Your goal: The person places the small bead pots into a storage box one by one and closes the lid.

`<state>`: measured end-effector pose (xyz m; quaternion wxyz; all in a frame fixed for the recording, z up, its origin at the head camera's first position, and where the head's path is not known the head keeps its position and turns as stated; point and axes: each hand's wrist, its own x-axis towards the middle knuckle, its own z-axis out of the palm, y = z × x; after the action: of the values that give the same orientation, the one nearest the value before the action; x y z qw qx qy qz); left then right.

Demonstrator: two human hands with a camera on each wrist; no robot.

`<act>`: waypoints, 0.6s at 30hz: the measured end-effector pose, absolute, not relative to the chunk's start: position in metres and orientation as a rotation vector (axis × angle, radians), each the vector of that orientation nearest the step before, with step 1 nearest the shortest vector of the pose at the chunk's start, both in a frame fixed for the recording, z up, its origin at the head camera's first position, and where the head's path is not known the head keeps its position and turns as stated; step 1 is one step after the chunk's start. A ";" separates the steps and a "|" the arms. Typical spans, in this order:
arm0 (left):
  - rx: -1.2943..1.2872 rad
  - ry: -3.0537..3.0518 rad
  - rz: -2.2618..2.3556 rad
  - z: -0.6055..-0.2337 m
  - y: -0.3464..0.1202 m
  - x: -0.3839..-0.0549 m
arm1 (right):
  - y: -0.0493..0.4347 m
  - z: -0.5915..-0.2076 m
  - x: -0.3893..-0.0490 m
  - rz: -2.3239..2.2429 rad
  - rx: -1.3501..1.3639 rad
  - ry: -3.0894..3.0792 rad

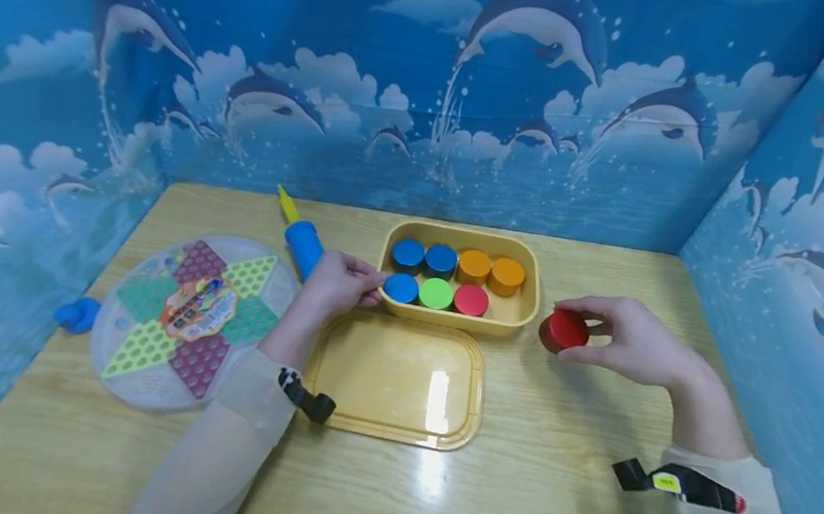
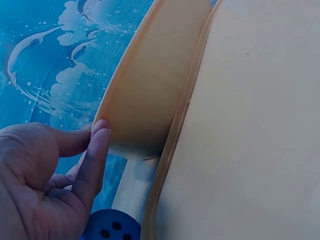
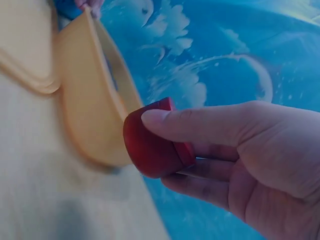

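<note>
A yellow-orange bin [image 1: 456,320] stands at the back middle of the table, holding several round lidded tubs in two rows: blue tubs [image 1: 408,254], orange tubs [image 1: 507,275], a green tub [image 1: 436,293] and a red tub [image 1: 471,300]. My left hand [image 1: 339,285] pinches the bin's left rim between thumb and fingers, as the left wrist view shows close up. Right of the bin, my right hand [image 1: 618,336] holds another red tub [image 3: 155,142] between its thumb and fingers, above the table. That tub's lid is on.
A matching flat lid [image 1: 384,380] lies in front of the bin. To the left are a round Chinese checkers board [image 1: 137,362], a blue object [image 1: 77,315] and a blue tool with a yellow tip [image 1: 303,244]. Dolphin-printed curtains [image 1: 402,63] enclose the back and sides.
</note>
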<state>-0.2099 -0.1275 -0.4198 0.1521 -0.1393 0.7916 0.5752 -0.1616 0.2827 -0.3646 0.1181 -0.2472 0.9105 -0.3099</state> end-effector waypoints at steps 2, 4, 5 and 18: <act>-0.399 2.266 1.656 -0.420 -0.128 -0.211 | 0.279 -0.356 -0.166 -0.919 -0.761 2.676; -0.403 2.262 1.656 -0.419 -0.128 -0.211 | 0.275 -0.349 -0.171 -0.943 -0.789 2.678; -0.405 2.260 1.654 -0.419 -0.128 -0.211 | 0.272 -0.346 -0.174 -0.949 -0.804 2.679; -0.416 2.265 1.650 -0.420 -0.128 -0.211 | 0.234 -0.350 -0.211 -0.833 -0.745 2.632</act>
<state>-0.2107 -0.1276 -0.4203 0.1537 -0.1452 0.7899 0.5756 -0.2107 0.2336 -0.3500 0.1405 -0.2580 0.9113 -0.2885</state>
